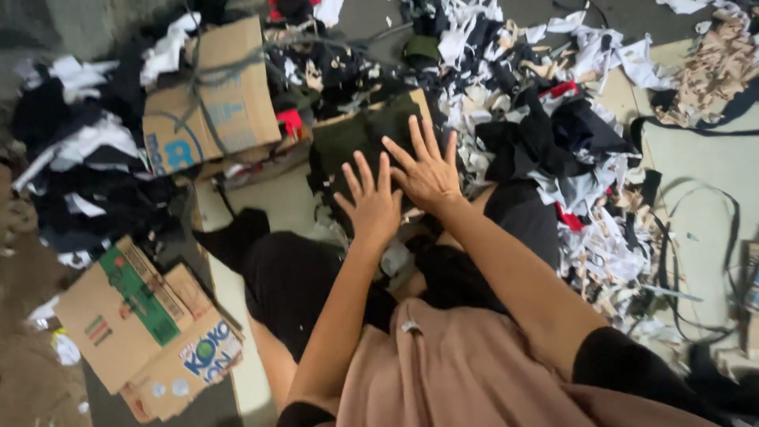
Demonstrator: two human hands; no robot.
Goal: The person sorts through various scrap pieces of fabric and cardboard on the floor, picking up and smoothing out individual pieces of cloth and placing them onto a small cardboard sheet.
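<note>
Seated on the floor [696, 182], pink-tan garment [466, 372] in the lap, black shorts [288, 281] over the knees. Both hands out front, fingers spread, palms down, gripping nothing. Left hand [371, 202] hovers or rests at the near edge of a dark green folded fabric stack [356, 142]; right hand [427, 170] lies flat on the same stack, just beside the left. Can't tell whether they press or only touch. Stack sits on a tan cardboard sheet [419, 101], right ahead of the knees. Progress, judging by layout: one stack looks squared and flattened, edges fairly even; plenty left unsorted all round. Right side: heap of scraps [585, 158], white, black, some red, thin ragged strips, soft knit look. Left near: flattened cardboard boxes [134, 324], brown, printed, creased. Left far: closed carton [213, 99] tied with grey strap, corners dented. Beyond it, dark and white cloth pile [79, 166], loose and crumpled. Far right: beige patterned offcuts [715, 67] and black cords trailing over the pale floor.
</note>
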